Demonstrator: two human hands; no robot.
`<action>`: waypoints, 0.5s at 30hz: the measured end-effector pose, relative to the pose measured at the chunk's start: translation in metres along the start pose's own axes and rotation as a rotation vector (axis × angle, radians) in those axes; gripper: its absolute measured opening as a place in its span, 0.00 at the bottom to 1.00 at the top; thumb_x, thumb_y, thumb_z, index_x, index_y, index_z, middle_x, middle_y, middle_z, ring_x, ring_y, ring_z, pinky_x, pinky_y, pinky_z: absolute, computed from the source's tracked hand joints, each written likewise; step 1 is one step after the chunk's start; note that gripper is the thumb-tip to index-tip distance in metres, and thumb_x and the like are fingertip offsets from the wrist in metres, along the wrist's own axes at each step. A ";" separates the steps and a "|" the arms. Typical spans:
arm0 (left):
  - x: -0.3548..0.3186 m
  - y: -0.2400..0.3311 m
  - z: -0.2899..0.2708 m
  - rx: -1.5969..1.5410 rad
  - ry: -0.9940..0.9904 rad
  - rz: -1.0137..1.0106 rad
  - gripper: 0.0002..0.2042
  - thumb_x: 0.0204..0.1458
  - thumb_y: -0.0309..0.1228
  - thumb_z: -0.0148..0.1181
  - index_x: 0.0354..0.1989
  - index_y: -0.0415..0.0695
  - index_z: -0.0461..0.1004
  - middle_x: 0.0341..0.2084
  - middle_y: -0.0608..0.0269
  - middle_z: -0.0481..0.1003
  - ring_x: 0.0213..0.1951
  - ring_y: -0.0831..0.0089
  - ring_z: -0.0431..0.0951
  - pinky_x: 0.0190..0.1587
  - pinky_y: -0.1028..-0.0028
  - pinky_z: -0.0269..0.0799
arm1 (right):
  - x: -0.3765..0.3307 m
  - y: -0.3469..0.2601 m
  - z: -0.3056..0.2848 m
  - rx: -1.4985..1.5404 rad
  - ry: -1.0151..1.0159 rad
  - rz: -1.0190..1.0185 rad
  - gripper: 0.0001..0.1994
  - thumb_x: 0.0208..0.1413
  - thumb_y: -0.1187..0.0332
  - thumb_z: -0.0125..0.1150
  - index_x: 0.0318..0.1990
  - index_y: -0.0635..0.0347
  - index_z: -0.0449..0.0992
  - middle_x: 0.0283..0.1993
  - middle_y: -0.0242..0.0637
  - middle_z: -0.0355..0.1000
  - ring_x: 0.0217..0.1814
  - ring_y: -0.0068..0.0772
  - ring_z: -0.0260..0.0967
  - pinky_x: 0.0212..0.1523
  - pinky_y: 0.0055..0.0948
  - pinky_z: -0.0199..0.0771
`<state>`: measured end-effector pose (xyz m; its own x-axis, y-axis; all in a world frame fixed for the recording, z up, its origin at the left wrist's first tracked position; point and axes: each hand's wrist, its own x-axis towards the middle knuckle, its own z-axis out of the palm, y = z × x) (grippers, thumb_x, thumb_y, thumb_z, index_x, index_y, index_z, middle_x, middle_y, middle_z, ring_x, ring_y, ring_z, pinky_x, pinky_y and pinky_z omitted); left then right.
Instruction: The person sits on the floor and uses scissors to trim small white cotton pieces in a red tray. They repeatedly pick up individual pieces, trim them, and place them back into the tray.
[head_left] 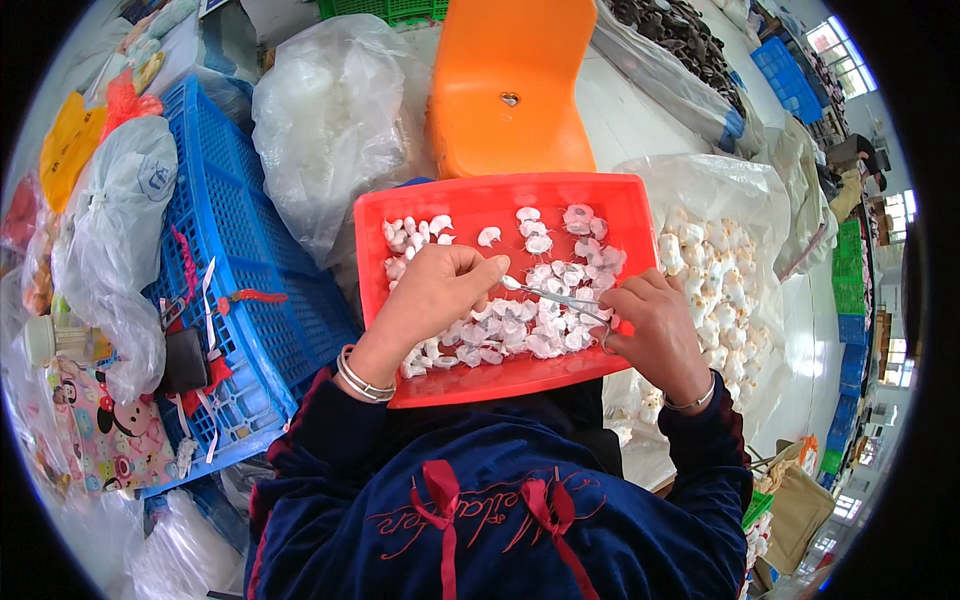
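My left hand is closed in a pinch on a small white fabric piece above the red tray. My right hand is closed round a slim metal tool with scissor-like ring handles; whether it is scissors or forceps I cannot tell. Its tip reaches the piece at my left fingertips. Beneath my hands, many flat white and greyish fabric pieces lie in the tray. Rounder white pieces gather in its far left corner, partly hidden by my left hand. A single piece lies apart.
An orange chair stands beyond the tray. On the left are a blue crate and stuffed plastic bags. A clear bag of white plush pieces with brownish spots sits at the right. Another clear bag stands at the far left.
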<state>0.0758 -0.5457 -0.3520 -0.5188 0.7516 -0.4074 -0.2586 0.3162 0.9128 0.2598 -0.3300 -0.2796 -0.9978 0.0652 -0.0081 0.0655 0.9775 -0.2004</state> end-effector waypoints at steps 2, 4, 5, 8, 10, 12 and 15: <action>0.001 -0.005 0.001 -0.071 0.004 0.057 0.15 0.63 0.37 0.62 0.28 0.38 0.78 0.19 0.69 0.76 0.20 0.85 0.71 0.22 0.80 0.66 | 0.002 -0.003 0.000 -0.057 0.038 -0.028 0.18 0.38 0.64 0.77 0.39 0.51 0.79 0.36 0.30 0.72 0.43 0.39 0.69 0.46 0.39 0.66; 0.001 -0.008 0.001 -0.147 0.009 0.130 0.12 0.63 0.33 0.61 0.32 0.38 0.79 0.21 0.68 0.77 0.21 0.85 0.73 0.24 0.81 0.68 | 0.005 -0.009 -0.003 -0.084 0.045 -0.025 0.18 0.38 0.64 0.77 0.40 0.51 0.79 0.37 0.32 0.72 0.43 0.39 0.69 0.47 0.39 0.66; 0.001 -0.006 0.000 -0.171 0.021 0.132 0.11 0.63 0.33 0.61 0.33 0.38 0.79 0.22 0.68 0.78 0.22 0.85 0.74 0.24 0.81 0.69 | 0.006 -0.011 -0.004 -0.098 0.049 -0.024 0.19 0.39 0.64 0.77 0.41 0.51 0.79 0.37 0.32 0.72 0.43 0.40 0.69 0.47 0.39 0.66; -0.001 -0.002 -0.003 -0.243 0.044 0.129 0.08 0.64 0.31 0.61 0.37 0.38 0.79 0.25 0.67 0.79 0.26 0.83 0.78 0.26 0.83 0.71 | 0.004 -0.011 -0.007 -0.024 -0.093 0.023 0.20 0.40 0.63 0.77 0.43 0.53 0.79 0.39 0.34 0.72 0.45 0.41 0.70 0.47 0.40 0.67; -0.003 0.000 -0.004 -0.290 0.045 0.111 0.07 0.64 0.29 0.60 0.38 0.39 0.79 0.28 0.66 0.80 0.29 0.81 0.82 0.29 0.83 0.74 | 0.002 -0.009 -0.004 0.123 -0.122 0.019 0.20 0.42 0.63 0.77 0.43 0.55 0.80 0.39 0.35 0.73 0.45 0.42 0.71 0.47 0.40 0.68; -0.005 0.001 -0.001 -0.348 0.090 0.146 0.07 0.64 0.29 0.60 0.39 0.38 0.80 0.31 0.63 0.81 0.35 0.77 0.84 0.32 0.82 0.77 | 0.003 -0.008 -0.001 0.244 -0.145 0.036 0.19 0.43 0.63 0.77 0.43 0.56 0.80 0.37 0.35 0.74 0.44 0.42 0.72 0.45 0.39 0.69; -0.002 -0.004 -0.002 -0.357 0.088 0.140 0.08 0.63 0.30 0.61 0.41 0.37 0.80 0.35 0.60 0.82 0.41 0.72 0.85 0.35 0.80 0.80 | 0.005 -0.011 0.003 0.349 -0.130 0.072 0.17 0.44 0.62 0.78 0.40 0.57 0.81 0.34 0.36 0.75 0.40 0.41 0.73 0.42 0.38 0.71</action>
<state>0.0762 -0.5500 -0.3547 -0.6332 0.7157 -0.2946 -0.4391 -0.0187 0.8983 0.2542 -0.3412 -0.2801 -0.9846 0.0837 -0.1537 0.1523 0.8430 -0.5160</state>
